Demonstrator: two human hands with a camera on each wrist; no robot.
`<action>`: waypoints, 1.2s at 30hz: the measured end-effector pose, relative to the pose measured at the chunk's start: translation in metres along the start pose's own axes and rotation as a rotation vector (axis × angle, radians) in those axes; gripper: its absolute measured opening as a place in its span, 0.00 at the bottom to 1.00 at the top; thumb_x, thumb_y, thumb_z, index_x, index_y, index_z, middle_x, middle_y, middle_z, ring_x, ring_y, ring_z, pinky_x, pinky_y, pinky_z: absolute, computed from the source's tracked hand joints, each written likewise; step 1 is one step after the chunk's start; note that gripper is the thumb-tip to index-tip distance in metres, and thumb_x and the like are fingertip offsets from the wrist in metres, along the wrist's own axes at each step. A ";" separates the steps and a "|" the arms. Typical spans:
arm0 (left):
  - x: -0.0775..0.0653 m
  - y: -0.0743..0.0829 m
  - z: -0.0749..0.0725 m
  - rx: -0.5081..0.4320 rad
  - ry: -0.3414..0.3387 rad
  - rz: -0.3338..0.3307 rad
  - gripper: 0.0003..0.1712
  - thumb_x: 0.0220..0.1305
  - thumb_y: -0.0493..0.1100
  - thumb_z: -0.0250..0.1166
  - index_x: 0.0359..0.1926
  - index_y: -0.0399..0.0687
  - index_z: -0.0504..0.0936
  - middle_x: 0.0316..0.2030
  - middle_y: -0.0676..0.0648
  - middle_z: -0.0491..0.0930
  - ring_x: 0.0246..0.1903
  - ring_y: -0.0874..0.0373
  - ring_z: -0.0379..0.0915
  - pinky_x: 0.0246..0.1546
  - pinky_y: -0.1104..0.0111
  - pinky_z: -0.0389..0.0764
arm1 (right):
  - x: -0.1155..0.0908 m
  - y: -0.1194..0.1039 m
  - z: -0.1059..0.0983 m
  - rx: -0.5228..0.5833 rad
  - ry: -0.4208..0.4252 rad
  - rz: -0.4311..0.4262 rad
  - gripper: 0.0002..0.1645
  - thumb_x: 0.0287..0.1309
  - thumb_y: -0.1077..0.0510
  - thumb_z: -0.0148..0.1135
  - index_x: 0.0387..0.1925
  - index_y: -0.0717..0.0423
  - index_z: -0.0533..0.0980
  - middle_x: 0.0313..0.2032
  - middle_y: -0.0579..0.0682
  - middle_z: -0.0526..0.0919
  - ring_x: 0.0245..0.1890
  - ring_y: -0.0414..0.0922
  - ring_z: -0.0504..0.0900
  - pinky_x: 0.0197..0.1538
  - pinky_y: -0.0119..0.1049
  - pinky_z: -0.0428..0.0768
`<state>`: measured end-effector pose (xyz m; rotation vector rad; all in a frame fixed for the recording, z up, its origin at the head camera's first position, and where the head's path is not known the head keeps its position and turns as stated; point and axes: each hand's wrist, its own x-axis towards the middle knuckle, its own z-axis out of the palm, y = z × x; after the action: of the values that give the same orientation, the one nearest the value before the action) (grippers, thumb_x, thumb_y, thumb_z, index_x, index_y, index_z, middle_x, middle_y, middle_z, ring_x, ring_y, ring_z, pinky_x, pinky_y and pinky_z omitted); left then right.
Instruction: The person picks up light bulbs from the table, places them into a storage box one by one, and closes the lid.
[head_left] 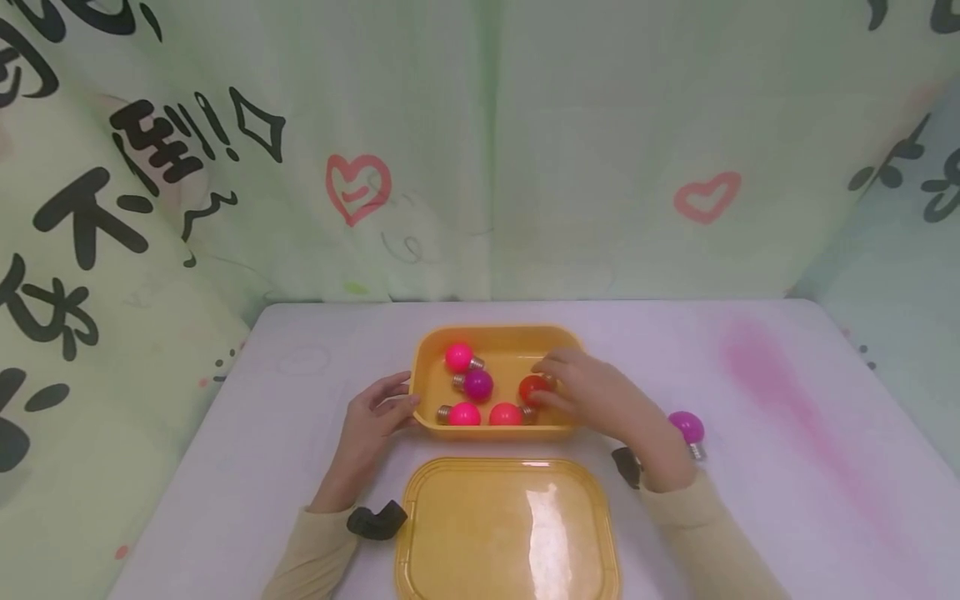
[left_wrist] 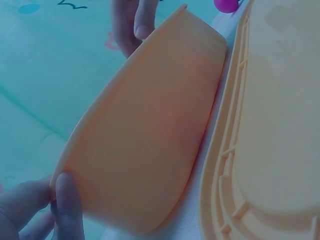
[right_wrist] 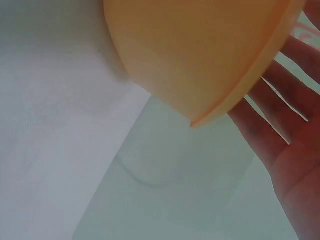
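A yellow plastic box [head_left: 495,433] stands on the table with several small light bulbs inside. My left hand [head_left: 378,411] pinches its left rim, thumb outside, as the left wrist view also shows. Over the box's right side, my right hand [head_left: 592,392] has thumb and fingers around a red bulb [head_left: 532,388]. Also inside lie a pink bulb [head_left: 459,357], a purple bulb [head_left: 477,385], another pink bulb [head_left: 464,414] and a coral-red bulb [head_left: 506,414]. The right wrist view shows the right fingers [right_wrist: 280,110] extending past the box rim, their tips hidden.
A yellow lid [head_left: 480,533] lies flat just in front of the box. To the right, partly behind the right wrist, a purple bulb [head_left: 687,427] lies on the white table [head_left: 750,500]. Patterned green curtain [head_left: 585,167] hangs behind and at both sides.
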<state>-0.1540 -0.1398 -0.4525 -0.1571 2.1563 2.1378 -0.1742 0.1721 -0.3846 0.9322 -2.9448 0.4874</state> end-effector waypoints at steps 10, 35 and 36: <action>0.002 -0.001 0.000 -0.008 -0.004 0.001 0.27 0.65 0.37 0.67 0.63 0.41 0.74 0.52 0.38 0.73 0.47 0.51 0.79 0.42 0.70 0.86 | -0.026 0.008 -0.016 -0.026 0.058 0.001 0.25 0.60 0.49 0.69 0.52 0.61 0.80 0.48 0.54 0.81 0.48 0.49 0.79 0.53 0.47 0.82; 0.001 0.000 -0.001 -0.013 0.001 0.001 0.26 0.65 0.36 0.67 0.63 0.42 0.74 0.53 0.37 0.73 0.48 0.49 0.79 0.41 0.70 0.86 | -0.094 0.046 -0.024 -0.041 0.098 0.113 0.24 0.58 0.53 0.70 0.53 0.60 0.79 0.51 0.58 0.80 0.47 0.53 0.80 0.51 0.53 0.81; 0.001 -0.001 -0.001 -0.009 0.003 -0.001 0.26 0.65 0.37 0.66 0.63 0.42 0.74 0.53 0.37 0.73 0.48 0.49 0.79 0.41 0.70 0.86 | -0.096 0.047 -0.024 -0.038 0.088 0.126 0.24 0.58 0.53 0.70 0.53 0.60 0.79 0.51 0.58 0.80 0.44 0.51 0.80 0.50 0.52 0.82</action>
<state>-0.1548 -0.1405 -0.4533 -0.1619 2.1479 2.1490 -0.1239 0.2694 -0.3853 0.7059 -2.9343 0.4620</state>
